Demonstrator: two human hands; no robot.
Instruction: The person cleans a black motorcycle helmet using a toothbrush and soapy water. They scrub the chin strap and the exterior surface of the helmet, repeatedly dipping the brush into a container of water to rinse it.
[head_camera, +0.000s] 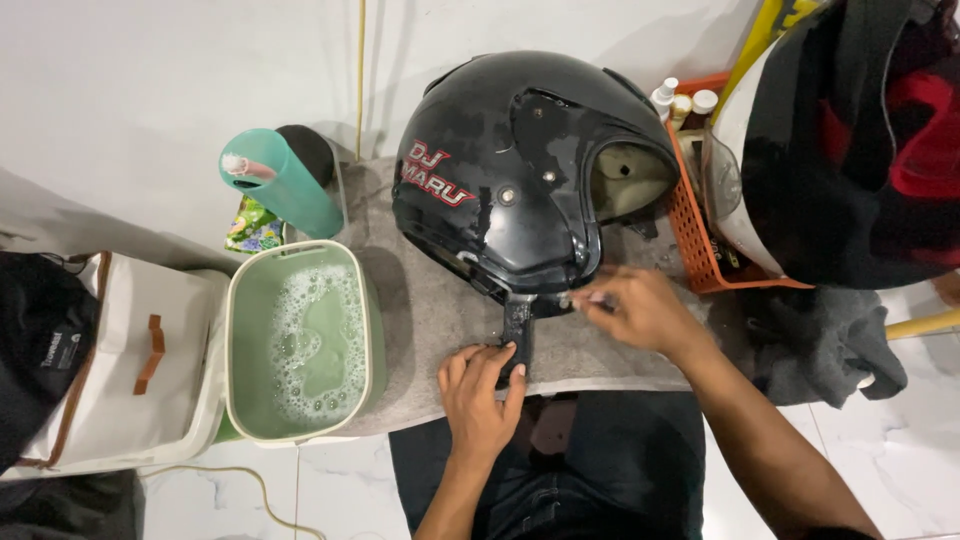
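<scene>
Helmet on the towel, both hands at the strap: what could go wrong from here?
1. The black helmet rests on its rounded shell on the grey towel; pulling the chin strap with the left hand may roll it.
2. The green tub of soapy water sits close beside it; a shove could slosh it.
3. The right hand pinches something small at the rim, too small to identify; it could drop.

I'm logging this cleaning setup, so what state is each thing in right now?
black helmet: resting on the grey towel, shell scuffed.
chin strap: hanging down, pinched by the left hand.
right hand: fingertips at the helmet's lower rim.
green basin: holds soapy water, foam on top.
teal bottle: lying tilted.
orange basket: upright, bottles inside.
</scene>
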